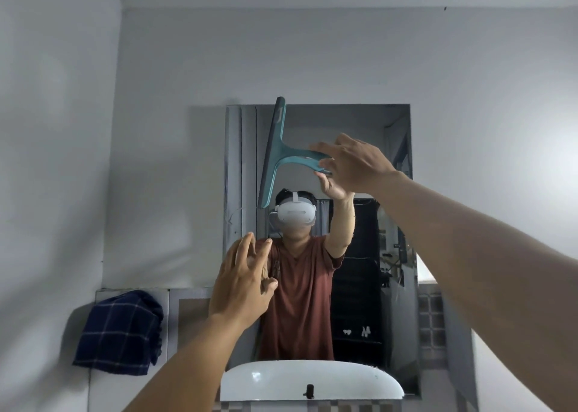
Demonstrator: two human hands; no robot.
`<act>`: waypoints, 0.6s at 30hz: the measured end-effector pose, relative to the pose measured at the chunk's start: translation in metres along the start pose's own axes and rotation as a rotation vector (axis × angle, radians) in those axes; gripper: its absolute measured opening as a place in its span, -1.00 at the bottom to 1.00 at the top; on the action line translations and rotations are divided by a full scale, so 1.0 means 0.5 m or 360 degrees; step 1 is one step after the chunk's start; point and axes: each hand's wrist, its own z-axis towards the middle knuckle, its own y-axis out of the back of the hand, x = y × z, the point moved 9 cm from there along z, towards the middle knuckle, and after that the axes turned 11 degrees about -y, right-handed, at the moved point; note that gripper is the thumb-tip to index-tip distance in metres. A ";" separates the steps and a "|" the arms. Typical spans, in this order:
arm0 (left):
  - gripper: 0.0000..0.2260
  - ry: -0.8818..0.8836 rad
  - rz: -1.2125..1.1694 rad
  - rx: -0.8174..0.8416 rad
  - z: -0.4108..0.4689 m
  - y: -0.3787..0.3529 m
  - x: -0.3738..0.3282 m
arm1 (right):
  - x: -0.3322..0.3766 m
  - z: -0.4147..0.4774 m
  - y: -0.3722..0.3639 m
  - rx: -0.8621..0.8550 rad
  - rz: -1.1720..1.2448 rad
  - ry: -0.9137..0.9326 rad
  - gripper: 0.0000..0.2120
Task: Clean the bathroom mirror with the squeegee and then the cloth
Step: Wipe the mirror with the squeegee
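Up high, our right hand (353, 164) grips the teal squeegee (276, 155) by its handle, blade upright against the upper left part of the mirror (397, 224). Our left hand (242, 286) hovers lower, fingers spread, holding nothing. The dark checked cloth (120, 333) hangs on the wall, left of the sink (309, 377).

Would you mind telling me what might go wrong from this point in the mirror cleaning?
1. The right hand grips only the tip of the squeegee handle, so it might twist or slip free.
2. Its blade stands nearly vertical at the mirror left edge, so a pass may leave streaks.
3. The left hand, open in front of the glass, might smudge it.
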 end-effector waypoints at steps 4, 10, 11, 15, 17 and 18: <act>-0.24 -0.0015 -0.0014 -0.0008 0.001 0.004 -0.002 | -0.050 -0.021 0.008 0.0002 -0.0043 -0.0086 -0.63; -0.23 -0.0017 0.0002 -0.0014 0.003 0.009 -0.008 | -0.109 -0.055 0.030 0.0009 -0.0032 -0.0206 -0.62; -0.23 -0.0019 0.0001 -0.0015 0.003 0.010 -0.008 | -0.112 -0.058 0.032 0.0011 -0.0024 -0.0219 -0.62; -0.22 -0.0034 -0.0003 -0.0012 0.003 0.012 -0.010 | -0.125 -0.069 0.040 0.0008 -0.0032 -0.0249 -0.61; -0.22 -0.0034 -0.0004 -0.0011 0.004 0.011 -0.010 | -0.138 -0.077 0.043 0.0025 -0.0029 -0.0292 -0.61; -0.22 -0.0032 -0.0010 -0.0015 0.004 0.011 -0.010 | -0.145 -0.082 0.044 0.0033 -0.0025 -0.0316 -0.61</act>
